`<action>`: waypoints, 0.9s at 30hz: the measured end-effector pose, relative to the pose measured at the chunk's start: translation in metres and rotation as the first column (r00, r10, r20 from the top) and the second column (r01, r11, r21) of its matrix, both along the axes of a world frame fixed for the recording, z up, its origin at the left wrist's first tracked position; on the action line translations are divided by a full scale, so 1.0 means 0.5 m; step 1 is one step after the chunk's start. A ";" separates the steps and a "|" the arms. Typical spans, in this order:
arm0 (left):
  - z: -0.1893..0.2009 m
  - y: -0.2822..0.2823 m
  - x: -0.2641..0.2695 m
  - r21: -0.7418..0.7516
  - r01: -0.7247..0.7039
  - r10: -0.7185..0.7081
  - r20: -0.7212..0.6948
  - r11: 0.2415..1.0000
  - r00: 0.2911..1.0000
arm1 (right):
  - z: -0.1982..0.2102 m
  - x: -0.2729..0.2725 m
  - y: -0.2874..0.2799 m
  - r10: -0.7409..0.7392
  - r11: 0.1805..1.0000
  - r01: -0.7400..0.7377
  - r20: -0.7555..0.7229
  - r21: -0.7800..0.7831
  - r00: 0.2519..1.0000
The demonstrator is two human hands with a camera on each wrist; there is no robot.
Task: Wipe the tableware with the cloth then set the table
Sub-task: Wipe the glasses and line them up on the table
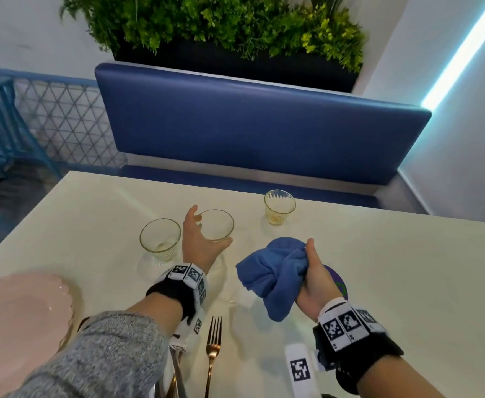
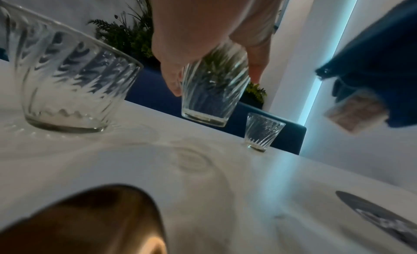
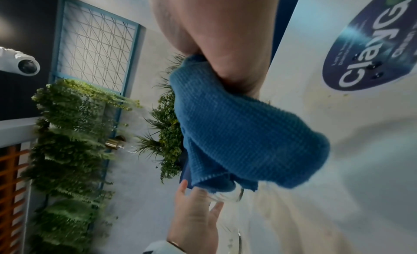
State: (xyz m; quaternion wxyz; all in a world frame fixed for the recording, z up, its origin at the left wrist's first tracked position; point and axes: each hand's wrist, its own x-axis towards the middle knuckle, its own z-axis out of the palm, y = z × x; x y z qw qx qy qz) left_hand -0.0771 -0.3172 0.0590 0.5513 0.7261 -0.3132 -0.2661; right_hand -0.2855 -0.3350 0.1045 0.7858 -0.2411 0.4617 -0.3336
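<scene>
Three ribbed clear glasses are on or over the white table (image 1: 393,254). My left hand (image 1: 211,225) wraps the middle glass (image 1: 221,229), fingers on its far side and thumb on the near side. In the left wrist view, the left hand (image 2: 214,83) holds this glass (image 2: 207,101), which looks slightly raised and blurred. The right hand (image 1: 310,262) grips a bunched blue cloth (image 1: 272,271) just above the table, right of that glass. The right wrist view shows the cloth (image 3: 243,142) hanging from my right hand (image 3: 225,52).
Another glass (image 1: 160,239) stands left of my left hand, and a third (image 1: 280,206) stands near the far edge. A pink plate (image 1: 20,311) lies at near left, a gold fork (image 1: 214,349) near the front, and a dark coaster (image 1: 337,282) under my right hand. A blue bench (image 1: 249,133) lies beyond.
</scene>
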 end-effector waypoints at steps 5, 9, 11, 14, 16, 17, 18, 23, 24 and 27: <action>-0.032 -0.016 0.013 0.138 0.021 -0.045 0.177 0.990 0.983 | -0.005 -0.035 -0.014 -0.018 1.000 0.018 0.094 0.011 0.995; -0.041 -0.018 0.013 0.195 0.005 -0.051 0.233 0.981 0.971 | -0.012 -0.065 -0.025 -0.020 0.999 0.014 0.168 0.035 0.986; -0.041 -0.017 0.010 0.206 -0.011 -0.056 0.317 0.979 0.947 | -0.015 -0.077 -0.027 -0.049 0.998 0.042 0.218 0.035 0.975; -0.026 -0.023 -0.012 0.124 -0.014 -0.058 0.562 0.992 0.825 | -0.015 -0.095 -0.033 -0.096 0.995 0.089 0.287 0.039 0.953; -0.010 -0.042 -0.040 0.009 0.007 -0.011 0.627 1.000 0.779 | -0.014 -0.109 -0.038 -0.116 0.993 0.107 0.357 0.047 0.927; -0.002 -0.058 -0.057 -0.028 0.026 -0.003 0.615 0.999 0.789 | -0.013 -0.118 -0.041 -0.150 0.989 0.131 0.400 0.076 0.904; 0.005 -0.078 -0.075 -0.031 0.048 -0.021 0.575 0.998 0.818 | -0.017 -0.129 -0.045 -0.170 0.985 0.144 0.416 0.093 0.893; -0.001 -0.206 -0.158 0.126 0.211 -0.245 0.437 0.969 0.866 | -0.026 -0.182 -0.049 -0.096 0.995 0.101 0.307 -0.001 0.947; -0.007 -0.232 -0.167 0.169 0.225 -0.277 0.430 0.960 0.859 | -0.030 -0.199 -0.046 -0.131 0.991 0.134 0.297 0.013 0.946; -0.026 -0.301 -0.182 0.308 0.203 -0.326 0.428 0.929 0.843 | -0.030 -0.247 -0.038 -0.166 0.983 0.178 0.222 -0.037 0.961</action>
